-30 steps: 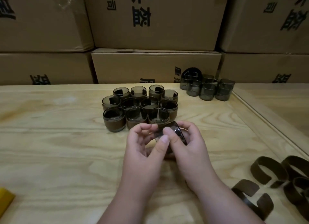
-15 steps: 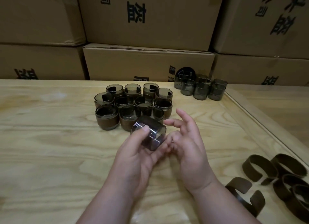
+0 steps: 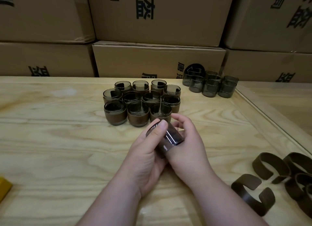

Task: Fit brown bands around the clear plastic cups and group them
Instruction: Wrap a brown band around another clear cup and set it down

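A smoky clear plastic cup (image 3: 170,138) lies tilted on its side between both hands, just above the wooden table (image 3: 59,149). My left hand (image 3: 146,156) grips it from the left with the thumb pressed on its upper side. From the right, my right hand (image 3: 190,146) cups it, fingers curled round the far side. I cannot tell whether a band is on it. Right behind the hands stands a tight cluster of several cups with brown bands (image 3: 140,106). Several loose brown bands (image 3: 270,166) lie at the right.
Several bare smoky cups (image 3: 211,85) stand at the back right against stacked cardboard boxes (image 3: 157,60). A raised wooden strip (image 3: 270,114) runs along the table's right side. A yellow object (image 3: 4,187) pokes in at the left edge.
The cup has turned in my hands, from mouth toward me to lying on its side. My right hand, open half a second ago, has closed round it beside the left thumb.
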Tool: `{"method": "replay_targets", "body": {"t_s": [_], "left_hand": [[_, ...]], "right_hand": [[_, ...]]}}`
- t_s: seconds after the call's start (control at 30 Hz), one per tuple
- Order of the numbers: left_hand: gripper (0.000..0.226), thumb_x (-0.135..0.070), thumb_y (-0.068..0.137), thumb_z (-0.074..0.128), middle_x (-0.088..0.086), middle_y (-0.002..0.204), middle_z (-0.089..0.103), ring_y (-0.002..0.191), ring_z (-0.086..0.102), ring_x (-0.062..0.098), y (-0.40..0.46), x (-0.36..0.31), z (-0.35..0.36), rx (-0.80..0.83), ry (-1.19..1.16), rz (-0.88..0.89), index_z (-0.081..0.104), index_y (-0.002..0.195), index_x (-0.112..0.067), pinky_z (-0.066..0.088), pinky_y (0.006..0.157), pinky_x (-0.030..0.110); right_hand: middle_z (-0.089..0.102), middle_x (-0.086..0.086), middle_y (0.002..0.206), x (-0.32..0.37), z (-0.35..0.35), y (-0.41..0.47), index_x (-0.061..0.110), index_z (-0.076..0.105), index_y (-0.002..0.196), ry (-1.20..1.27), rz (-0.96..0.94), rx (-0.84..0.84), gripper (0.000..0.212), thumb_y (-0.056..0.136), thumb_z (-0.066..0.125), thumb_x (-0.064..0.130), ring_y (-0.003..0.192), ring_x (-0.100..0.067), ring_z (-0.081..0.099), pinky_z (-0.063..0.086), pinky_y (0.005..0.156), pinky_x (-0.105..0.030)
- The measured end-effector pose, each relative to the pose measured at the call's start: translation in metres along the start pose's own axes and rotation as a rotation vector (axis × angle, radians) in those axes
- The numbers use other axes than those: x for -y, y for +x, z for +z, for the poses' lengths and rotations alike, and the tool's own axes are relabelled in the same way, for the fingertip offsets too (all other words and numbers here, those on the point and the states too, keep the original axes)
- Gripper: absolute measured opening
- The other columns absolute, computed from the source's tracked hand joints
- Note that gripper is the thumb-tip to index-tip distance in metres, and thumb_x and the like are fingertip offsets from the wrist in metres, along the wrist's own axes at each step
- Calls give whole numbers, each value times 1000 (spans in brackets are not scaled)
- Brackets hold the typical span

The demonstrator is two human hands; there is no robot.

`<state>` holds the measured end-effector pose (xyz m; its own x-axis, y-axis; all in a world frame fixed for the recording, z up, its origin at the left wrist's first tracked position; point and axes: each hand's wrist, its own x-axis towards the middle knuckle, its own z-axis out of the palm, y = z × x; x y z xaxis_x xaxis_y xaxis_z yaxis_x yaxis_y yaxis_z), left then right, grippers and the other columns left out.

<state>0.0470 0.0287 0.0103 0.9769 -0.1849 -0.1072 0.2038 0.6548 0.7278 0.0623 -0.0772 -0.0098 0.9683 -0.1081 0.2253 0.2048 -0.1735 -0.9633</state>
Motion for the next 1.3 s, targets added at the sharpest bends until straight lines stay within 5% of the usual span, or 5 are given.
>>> {"method": "replay_targets", "body": {"t_s": [0.67,0.83,0.97,1.1,1.3], "left_hand": [[37,-39,85,69,20,120,74,114,70,36,7,3,-10,-87,-66,98,79,105,-10,49,109,53],[65,-46,82,66,16,116,75,110,69,34,7,-3,-14,-187,-92,119,60,137,-12,51,97,41],[36,-48,80,63,7,106,77,96,67,20,5,-2,-12,-173,3,200,81,101,-24,48,90,36],[65,-42,85,62,17,133,68,108,65,23,1,-2,-5,-161,97,217,58,140,-7,47,98,44],[63,-34,91,70,20,133,68,122,66,33,1,1,-4,-113,117,204,53,142,-1,52,103,46]], "right_hand": [[71,15,99,-1,0,3,34,67,111,234,81,-68,38,76,59,28,68,-8,65,50,63,-26],[75,-2,85,2,-4,4,22,78,100,218,65,-102,45,82,38,31,69,-5,67,49,59,-17],[77,9,89,4,-4,4,24,79,92,183,47,-127,36,88,44,30,68,-11,68,51,64,-29],[78,1,89,8,-5,0,23,76,100,321,4,-32,26,95,56,39,66,-15,68,50,57,-22],[78,4,95,9,-3,-2,26,71,108,294,-80,2,25,86,70,35,79,-8,73,55,64,-19]]}}
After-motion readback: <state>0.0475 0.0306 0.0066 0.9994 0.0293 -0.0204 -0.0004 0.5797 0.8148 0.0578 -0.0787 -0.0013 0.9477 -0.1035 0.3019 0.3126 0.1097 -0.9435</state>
